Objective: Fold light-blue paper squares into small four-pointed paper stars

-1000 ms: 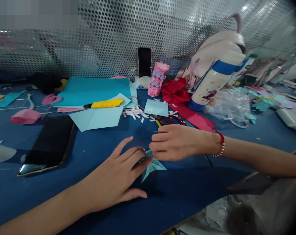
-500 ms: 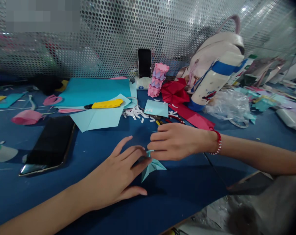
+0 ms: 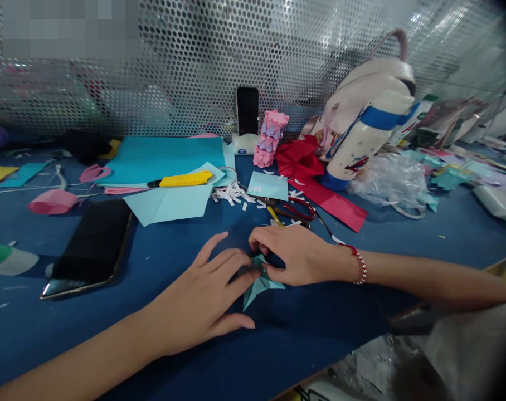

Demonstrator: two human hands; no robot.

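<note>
Here's the folded paper (image 3: 260,288), just below the centre of the frame on the counter (image 3: 332,334)! The left hand (image 3: 207,295) lies spread, fingertips touching it, thumb out, grip released. The right hand (image 3: 301,253) curls in at the paper's upper end; whether that grip pinches, I can't tell. A yellow cutter (image 3: 186,179) lies left of centre.

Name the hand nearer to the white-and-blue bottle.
Right. The right hand is in front of the bottle and to its left, at the folded light-blue paper; the left hand is farther left, at that paper's left side.
</note>
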